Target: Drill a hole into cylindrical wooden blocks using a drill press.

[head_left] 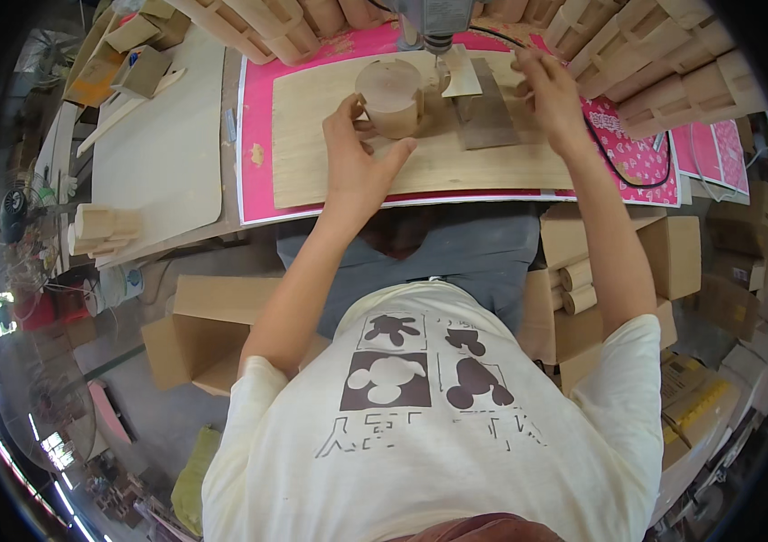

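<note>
A pale round wooden cylinder [390, 95] stands upright on a light wooden board [311, 144]. My left hand [357, 154] cups it from the left and front, fingers along its left side and thumb near its lower right edge. To the right, my right hand [548, 98] is raised over the board's far right part, fingers loosely bent and apart, with nothing visible in them. Between the hands are a dark flat plate [489, 113] and a pale thin piece [462, 77]. Just beyond the cylinder, a grey machine head [438, 23] with a metal chuck points down at the board.
Stacked wooden cylinders line the back left [266, 23] and back right [673, 68]. A black cable [614, 163] loops over the pink printed sheet [257, 185] at right. Open cardboard boxes [212, 330] stand below the table edge; one at right holds wooden cylinders [575, 287].
</note>
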### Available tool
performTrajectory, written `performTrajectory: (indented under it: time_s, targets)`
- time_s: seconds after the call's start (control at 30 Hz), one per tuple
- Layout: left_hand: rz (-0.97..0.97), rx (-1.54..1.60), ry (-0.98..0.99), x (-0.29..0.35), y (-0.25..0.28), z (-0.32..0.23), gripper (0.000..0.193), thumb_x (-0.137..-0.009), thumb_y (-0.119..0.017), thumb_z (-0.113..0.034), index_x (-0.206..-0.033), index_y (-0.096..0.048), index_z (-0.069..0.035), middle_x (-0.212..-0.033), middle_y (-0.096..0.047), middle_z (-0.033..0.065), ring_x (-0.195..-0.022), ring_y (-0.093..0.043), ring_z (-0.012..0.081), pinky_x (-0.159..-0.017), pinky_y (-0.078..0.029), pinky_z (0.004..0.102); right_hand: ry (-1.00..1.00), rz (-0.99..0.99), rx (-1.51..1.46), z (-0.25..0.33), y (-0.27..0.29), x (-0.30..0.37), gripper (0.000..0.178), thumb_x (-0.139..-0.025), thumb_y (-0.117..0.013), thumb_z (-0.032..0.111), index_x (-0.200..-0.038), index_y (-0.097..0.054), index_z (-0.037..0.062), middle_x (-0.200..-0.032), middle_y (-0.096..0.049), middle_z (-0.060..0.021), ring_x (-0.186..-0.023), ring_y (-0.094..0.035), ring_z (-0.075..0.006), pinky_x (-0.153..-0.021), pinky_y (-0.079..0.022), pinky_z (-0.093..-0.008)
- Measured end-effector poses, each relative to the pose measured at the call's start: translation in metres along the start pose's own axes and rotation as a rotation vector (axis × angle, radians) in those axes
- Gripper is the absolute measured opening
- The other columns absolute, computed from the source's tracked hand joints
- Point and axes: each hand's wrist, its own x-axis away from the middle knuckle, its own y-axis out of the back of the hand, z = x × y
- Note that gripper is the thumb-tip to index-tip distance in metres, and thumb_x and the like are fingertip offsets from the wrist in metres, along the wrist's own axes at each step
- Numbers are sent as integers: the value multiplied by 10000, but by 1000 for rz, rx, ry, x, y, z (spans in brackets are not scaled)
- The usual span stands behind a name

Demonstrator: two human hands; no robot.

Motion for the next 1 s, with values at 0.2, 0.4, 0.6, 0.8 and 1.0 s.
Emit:
performTrajectory:
  time_s: [0.2, 0.4, 0.6, 0.8, 1.0]
  targets:
    - [62, 58, 4, -4, 11, 9, 1060, -887, -991, -223, -1704, -370, 42, -1522, -533, 194, -1282, -618, 276, -1025, -560, 397, 18, -27, 95, -58, -17, 25, 397, -1141, -681, 343, -1320, -760, -3, -1136, -788, -95, -952, -736, -188, -883, -583, -343]
    - [235, 380, -22, -42, 7, 9, 1083, -860, -1000, -198, -1724, -375, -7, -1573, -565, 201, -1369, -657, 303, -1100, -580, 428, 117, -158, 217, -66, -27, 27, 344, -1121, -693, 288, -1312, -782, 16, -1181, -807, -139, -954, -757, -226, -906, -595, -372]
    - [166, 175, -182, -58, -14, 6, 1020, -792, -1051, -208, -1620, -492, -4, -1500, -588, 199, -1359, -659, 323, -1109, -582, 445, 148, -182, 215, -62, -29, 34, 312, -1109, -698, 262, -1285, -791, 21, -1174, -805, -140, -933, -764, -235, -885, -599, -382]
    - [170, 241, -196, -70, -33, 7, 1015, -739, -1087, -223, -1549, -532, 32, -1466, -568, 202, -1382, -632, 336, -1166, -547, 449, 160, -188, 282, -54, -30, 37, 290, -1102, -697, 238, -1269, -791, 20, -1158, -805, -144, -930, -770, -248, -887, -603, -389]
    - [181, 285, -167, -73, -31, 13, 1026, -736, -1090, -243, -1546, -529, 45, -1467, -575, 212, -1389, -624, 343, -1187, -530, 459, 168, -197, 265, -57, -31, 37, 276, -1095, -698, 224, -1262, -794, 25, -1166, -806, -142, -950, -781, -256, -901, -607, -391]
